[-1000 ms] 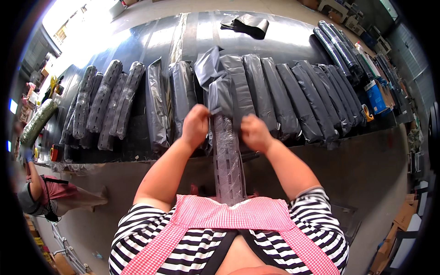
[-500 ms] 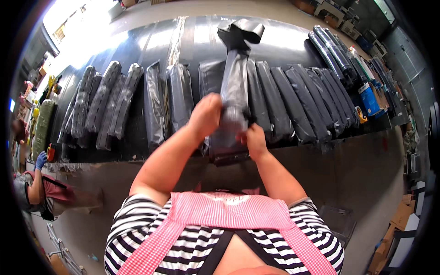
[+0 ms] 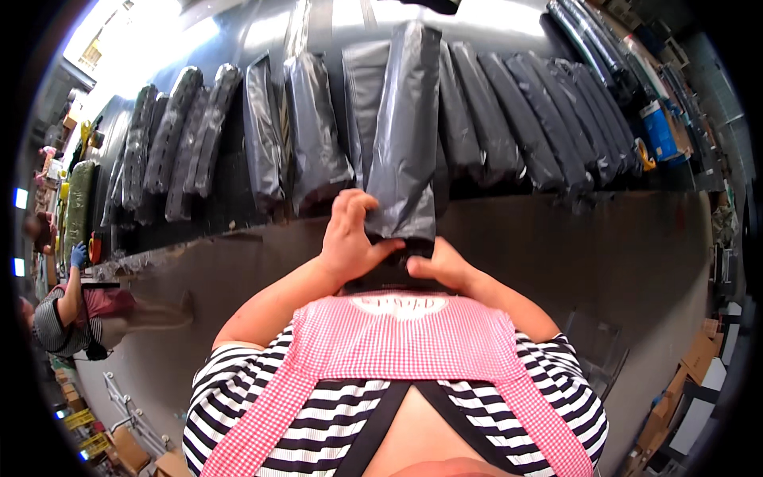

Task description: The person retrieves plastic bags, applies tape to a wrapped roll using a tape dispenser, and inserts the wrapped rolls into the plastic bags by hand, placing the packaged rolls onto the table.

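Note:
A long dark grey plastic-wrapped package (image 3: 407,119) lies in front of me, its near end sticking out past the table edge toward my apron. My left hand (image 3: 350,238) grips the near end from the left, fingers on its side and thumb across the end. From the right, my right hand (image 3: 445,266) holds the same end, thumb pointing inward and its other fingers mostly hidden. Another dark flat package (image 3: 366,87) lies partly under the held one. Close by on the left is a grey wrapped package (image 3: 314,127); on the right lies a slim one (image 3: 463,111).
The dark table (image 3: 226,215) carries several wrapped packages on both sides. Bubble-wrapped rolls (image 3: 171,119) lie at left, shiny black rolls (image 3: 584,36) at far right. A blue box (image 3: 658,131) and a tape roll (image 3: 644,155) sit right. A gloved co-worker (image 3: 67,314) stands left.
My hands have come nearer my body and down to the package's near end. The loose flaps at its far end no longer show; the grey wrap now looks filled out. The view has shifted.

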A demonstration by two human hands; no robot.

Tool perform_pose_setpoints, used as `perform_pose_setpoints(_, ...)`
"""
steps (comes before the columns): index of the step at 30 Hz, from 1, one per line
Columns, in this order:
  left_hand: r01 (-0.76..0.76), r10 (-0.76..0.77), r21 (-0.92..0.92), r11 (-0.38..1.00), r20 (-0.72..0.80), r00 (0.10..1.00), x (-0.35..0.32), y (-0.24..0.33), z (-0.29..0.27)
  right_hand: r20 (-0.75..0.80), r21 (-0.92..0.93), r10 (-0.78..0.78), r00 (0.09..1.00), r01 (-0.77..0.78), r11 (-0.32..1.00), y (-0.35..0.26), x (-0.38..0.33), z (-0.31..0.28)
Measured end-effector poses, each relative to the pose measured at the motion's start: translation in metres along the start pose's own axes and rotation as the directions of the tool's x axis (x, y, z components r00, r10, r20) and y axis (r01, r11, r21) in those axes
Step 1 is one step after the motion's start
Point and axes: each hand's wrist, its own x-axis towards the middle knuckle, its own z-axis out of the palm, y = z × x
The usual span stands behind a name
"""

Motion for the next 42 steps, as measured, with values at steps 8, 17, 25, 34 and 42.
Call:
perform_pose_setpoints(8,0.839,-0.626,-0.409,0.358,0.562,0.541,-0.055,-0.01,-0.005,-0.385,0.036,0.199,0.901,-0.2,0.979,0.036,-0.029,0.01)
perform_pose_setpoints(17,-0.33,0.33,-0.025,0.944,0.12,0.936,-0.048,0.038,-0.001,-0.336,-0.096,-0.181,0.924,0.158,0.983,0.05,-0.039,0.013)
perform_pose_setpoints(25,-0.16,0.17,-0.056,0.985,0.26,0.95,-0.036,0.036,0.03,0.008,-0.882,-0.52,0.854,0.251,0.399,0.017,-0.036,0.006)
perform_pose_setpoints(34,0.681,-0.573,0.278,0.678,0.78,0.252,-0.132,-0.052,-0.085,-0.147,-0.587,-0.415,0.898,0.259,0.767,0.022,-0.041,-0.024)
perform_pose_setpoints(42,-0.45,0.413,0.367,0.814,0.18,0.893,-0.021,-0.054,-0.044,0.352,-0.924,-0.819,0.454,0.309,-0.226,-0.012,0.016,-0.041)
